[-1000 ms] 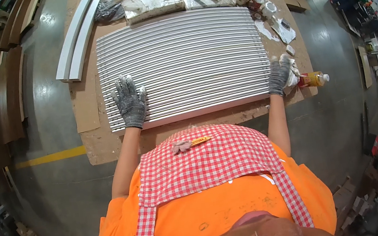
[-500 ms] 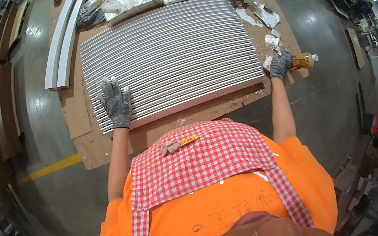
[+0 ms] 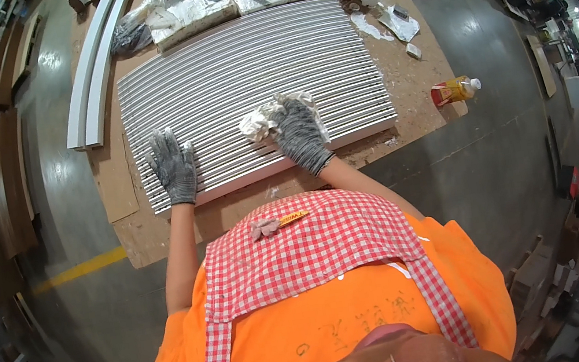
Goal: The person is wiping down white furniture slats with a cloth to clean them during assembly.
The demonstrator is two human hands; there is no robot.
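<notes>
White crumpled rag (image 3: 262, 120) now sits mid-panel on the pale ribbed board (image 3: 244, 69), pinned under the gloved right hand (image 3: 300, 133), fingers curled over it; earlier that hand gripped the board's right edge. Left hand (image 3: 173, 166) flat, fingers spread, bracing. Wiping looks underway.

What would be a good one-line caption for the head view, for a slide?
Gloved right hand presses a white rag on a ribbed white panel; gloved left hand rests flat on it.
</notes>
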